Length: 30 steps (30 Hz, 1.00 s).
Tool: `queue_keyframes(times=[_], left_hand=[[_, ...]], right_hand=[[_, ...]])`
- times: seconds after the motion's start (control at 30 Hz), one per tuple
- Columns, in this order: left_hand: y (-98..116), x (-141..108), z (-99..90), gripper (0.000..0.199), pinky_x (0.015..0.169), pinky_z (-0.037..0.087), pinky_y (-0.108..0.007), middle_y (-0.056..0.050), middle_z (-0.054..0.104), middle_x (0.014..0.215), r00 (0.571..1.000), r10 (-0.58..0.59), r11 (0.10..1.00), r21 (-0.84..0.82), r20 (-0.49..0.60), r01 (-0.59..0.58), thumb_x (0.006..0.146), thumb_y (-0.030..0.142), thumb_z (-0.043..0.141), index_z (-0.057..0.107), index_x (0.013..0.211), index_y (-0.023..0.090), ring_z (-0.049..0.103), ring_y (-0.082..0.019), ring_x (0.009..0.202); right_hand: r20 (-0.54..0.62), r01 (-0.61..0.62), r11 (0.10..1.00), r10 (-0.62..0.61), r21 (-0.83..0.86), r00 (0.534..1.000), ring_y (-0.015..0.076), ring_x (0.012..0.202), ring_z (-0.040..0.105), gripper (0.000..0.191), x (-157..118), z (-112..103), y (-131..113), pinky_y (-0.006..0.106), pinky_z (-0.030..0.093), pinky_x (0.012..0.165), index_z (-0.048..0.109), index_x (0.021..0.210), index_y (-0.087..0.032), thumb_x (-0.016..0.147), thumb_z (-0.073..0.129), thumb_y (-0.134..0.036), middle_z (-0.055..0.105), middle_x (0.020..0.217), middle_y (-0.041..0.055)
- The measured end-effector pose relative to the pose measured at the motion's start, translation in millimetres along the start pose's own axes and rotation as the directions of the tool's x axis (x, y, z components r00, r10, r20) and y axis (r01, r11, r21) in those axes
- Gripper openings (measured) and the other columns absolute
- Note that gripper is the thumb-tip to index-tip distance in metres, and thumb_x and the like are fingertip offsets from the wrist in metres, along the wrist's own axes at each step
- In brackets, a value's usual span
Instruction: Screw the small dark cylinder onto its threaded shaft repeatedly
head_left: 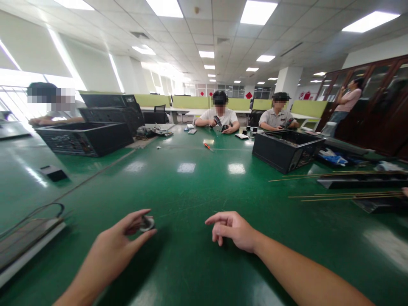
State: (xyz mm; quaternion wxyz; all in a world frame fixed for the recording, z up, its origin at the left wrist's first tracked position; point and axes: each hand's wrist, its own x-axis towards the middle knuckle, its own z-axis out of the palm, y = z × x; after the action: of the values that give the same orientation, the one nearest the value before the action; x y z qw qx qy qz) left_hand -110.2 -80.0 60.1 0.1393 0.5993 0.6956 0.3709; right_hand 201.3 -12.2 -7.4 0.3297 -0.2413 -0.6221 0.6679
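Note:
Low in the head view, my left hand (117, 242) curls its thumb and fingers around a small round piece (147, 223) with a pale, ring-like rim and a dark middle. Its exact kind is too small and blurred to tell. My right hand (231, 229) hovers over the green tabletop (178, 195) with nothing in it. The index finger there points left while the other fingers bend loosely downward.
Black computer cases (86, 138) stand at the left and another case (287, 148) at the right. An orange screwdriver (208, 147) lies mid-table. Thin rods (344, 196) and dark metal channels (360, 182) lie right, a flat panel (28, 242) left. Co-workers sit across the table.

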Motion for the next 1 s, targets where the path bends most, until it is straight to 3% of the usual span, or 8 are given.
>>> queue_keyframes(times=[0.07, 0.17, 0.3, 0.43, 0.53, 0.63, 0.77, 1.0], left_hand=[[28.7, 9.5, 35.9, 0.046, 0.086, 0.056, -0.037, -0.004, 0.076, 0.094, 0.975, 0.125, 0.992, -0.020, 0.184, -0.123, 0.070, 0.049, 0.075, 0.070, 0.107, 0.023, 0.071, -0.026, 0.089], [67.3, 18.3, 84.7, 0.027, 0.087, 0.053, -0.037, -0.005, 0.074, 0.097, 0.898, 0.313, 0.949, -0.059, 0.309, -0.310, 0.076, 0.032, 0.069, 0.073, 0.101, 0.023, 0.069, -0.025, 0.091], [77.8, 21.6, 120.2, 0.030, 0.089, 0.049, -0.036, -0.006, 0.071, 0.103, 0.821, 0.448, 0.888, -0.074, 0.352, -0.453, 0.075, 0.017, 0.067, 0.073, 0.104, 0.024, 0.064, -0.025, 0.099], [57.6, 22.4, 129.6, 0.031, 0.089, 0.048, -0.032, -0.003, 0.071, 0.102, 0.791, 0.475, 0.880, -0.227, 0.386, -0.418, 0.076, 0.016, 0.069, 0.071, 0.105, 0.025, 0.065, -0.021, 0.096], [48.4, 24.7, 131.6, 0.034, 0.090, 0.048, -0.032, -0.001, 0.072, 0.103, 0.842, 0.412, 0.906, -0.251, 0.349, -0.339, 0.074, 0.017, 0.072, 0.069, 0.107, 0.025, 0.065, -0.021, 0.097], [48.4, 27.0, 133.8, 0.031, 0.085, 0.048, -0.030, 0.001, 0.073, 0.098, 0.866, 0.379, 0.917, -0.257, 0.326, -0.305, 0.073, 0.015, 0.073, 0.070, 0.102, 0.026, 0.066, -0.019, 0.091], [51.6, 26.7, 135.5, 0.025, 0.077, 0.047, -0.028, 0.004, 0.071, 0.089, 0.857, 0.408, 0.902, -0.283, 0.316, -0.326, 0.073, 0.015, 0.073, 0.070, 0.094, 0.026, 0.065, -0.017, 0.084], [54.0, 23.4, 134.4, 0.023, 0.077, 0.047, -0.027, 0.003, 0.072, 0.089, 0.848, 0.435, 0.887, -0.304, 0.302, -0.346, 0.073, 0.015, 0.075, 0.070, 0.094, 0.024, 0.065, -0.016, 0.084]], right_hand=[[-0.120, 0.084, 0.994, -0.092, -0.070, 0.989, 0.0137, 0.069, 0.060, 0.038, -0.7, -7.3, 0.1, 0.028, 0.046, 0.066, 0.062, 0.116, -0.015, 0.080, 0.067, -0.027, 0.067, 0.086, 0.0037], [-0.286, 0.134, 0.917, -0.253, -0.376, 0.924, 0.0171, 0.095, 0.059, 0.052, -1.8, -18.5, 2.6, 0.026, 0.045, 0.071, 0.055, 0.116, -0.020, 0.067, 0.056, -0.003, 0.063, 0.115, 0.0069], [-0.299, 0.066, 0.790, -0.307, -0.610, 0.904, 0.0185, 0.100, 0.057, 0.068, -3.5, -20.7, 7.4, 0.029, 0.046, 0.077, 0.048, 0.124, -0.023, 0.062, 0.052, 0.003, 0.059, 0.121, 0.0059], [-0.251, 0.058, 0.699, -0.331, -0.713, 0.910, 0.0194, 0.099, 0.057, 0.061, -4.6, -13.4, 6.2, 0.034, 0.046, 0.089, 0.050, 0.123, -0.024, 0.067, 0.056, 0.000, 0.058, 0.115, 0.0051], [-0.262, 0.018, 0.677, -0.309, -0.736, 0.914, 0.0201, 0.096, 0.057, 0.051, -4.5, -10.3, 2.3, 0.035, 0.046, 0.088, 0.052, 0.116, -0.024, 0.070, 0.060, -0.003, 0.058, 0.105, 0.0033], [-0.269, 0.009, 0.681, -0.302, -0.733, 0.915, 0.0194, 0.094, 0.057, 0.044, -4.0, -9.6, -1.0, 0.033, 0.046, 0.084, 0.054, 0.110, -0.024, 0.071, 0.061, -0.003, 0.059, 0.103, 0.0020], [-0.279, -0.001, 0.681, -0.299, -0.732, 0.912, 0.0187, 0.092, 0.058, 0.040, -3.6, -8.9, -3.9, 0.032, 0.045, 0.083, 0.056, 0.107, -0.023, 0.073, 0.063, -0.004, 0.060, 0.100, 0.0013], [-0.261, 0.014, 0.682, -0.299, -0.732, 0.918, 0.0176, 0.086, 0.058, 0.026, -4.8, -6.5, -7.1, 0.030, 0.045, 0.077, 0.061, 0.098, -0.022, 0.077, 0.063, -0.006, 0.061, 0.095, 0.0013]])
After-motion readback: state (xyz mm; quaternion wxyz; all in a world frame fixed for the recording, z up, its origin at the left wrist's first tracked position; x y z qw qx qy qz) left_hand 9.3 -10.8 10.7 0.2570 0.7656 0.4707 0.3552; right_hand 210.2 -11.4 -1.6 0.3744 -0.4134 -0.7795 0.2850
